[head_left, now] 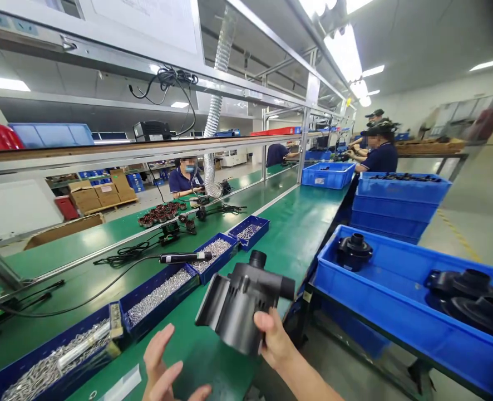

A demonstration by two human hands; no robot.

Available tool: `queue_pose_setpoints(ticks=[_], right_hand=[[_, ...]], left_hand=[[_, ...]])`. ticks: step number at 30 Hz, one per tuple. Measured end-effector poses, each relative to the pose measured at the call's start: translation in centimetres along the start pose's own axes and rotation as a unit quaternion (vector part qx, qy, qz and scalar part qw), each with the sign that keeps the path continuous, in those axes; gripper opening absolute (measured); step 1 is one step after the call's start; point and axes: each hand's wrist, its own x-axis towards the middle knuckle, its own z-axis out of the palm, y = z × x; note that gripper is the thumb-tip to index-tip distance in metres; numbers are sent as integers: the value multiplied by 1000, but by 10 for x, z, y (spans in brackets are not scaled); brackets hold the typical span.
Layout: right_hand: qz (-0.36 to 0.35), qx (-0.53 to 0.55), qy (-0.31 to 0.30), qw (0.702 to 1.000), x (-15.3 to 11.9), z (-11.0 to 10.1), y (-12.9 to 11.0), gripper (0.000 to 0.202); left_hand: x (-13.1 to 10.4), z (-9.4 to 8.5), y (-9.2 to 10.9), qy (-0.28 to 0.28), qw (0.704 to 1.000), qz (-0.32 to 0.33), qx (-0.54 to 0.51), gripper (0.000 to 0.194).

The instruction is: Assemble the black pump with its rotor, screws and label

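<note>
A black plastic pump (242,306) with a round port on top and another at its side is held up over the green bench. My right hand (276,341) grips it from the right, the thumb lying on its body and the other fingers mostly hidden behind. Below and left of the pump, my left hand (163,367) has its fingers spread and holds nothing. Just beyond that hand stands a blue bin of small metal screws (158,295). A bin of longer screws (63,356) is at the lower left, with a clear tube lying on them.
An electric screwdriver (186,257) lies across the bins, its cable trailing left. At right, a blue crate (397,295) holds several black pumps. Stacked crates (400,206) and co-workers stand farther off. Black cables (133,253) and copper-coloured parts (161,213) lie behind the bins.
</note>
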Motion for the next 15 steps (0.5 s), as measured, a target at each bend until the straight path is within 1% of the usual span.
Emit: queue_pose_setpoints(ticks=[2, 3, 5, 7, 9, 12, 14, 15], right_hand=[[70, 49, -19, 996, -1, -2, 3, 85], [90, 73, -34, 993, -2, -3, 4, 88], [98, 116, -73, 986, -6, -3, 7, 89], [82, 143, -108, 980, -13, -3, 8, 85], [82, 157, -130, 976, -20, -5, 10, 82], [97, 159, -153, 970, -23, -9, 14, 79], [104, 163, -144, 970, -18, -10, 13, 74], [108, 174, -120, 971, -13, -8, 12, 72]], left_hand=[[5, 0, 3, 2, 1000, -8, 10, 71], [7, 1, 2, 11, 1000, -7, 15, 73], [10, 3, 0, 24, 999, 2, 22, 79], [9, 4, -6, 32, 999, 4, 18, 80], [3, 3, -12, 38, 999, 14, 15, 71], [-7, -2, -21, 15, 999, 28, 22, 55], [-11, -5, -23, -4, 999, 19, 29, 49], [-12, -5, -23, -8, 1000, 11, 27, 48]])
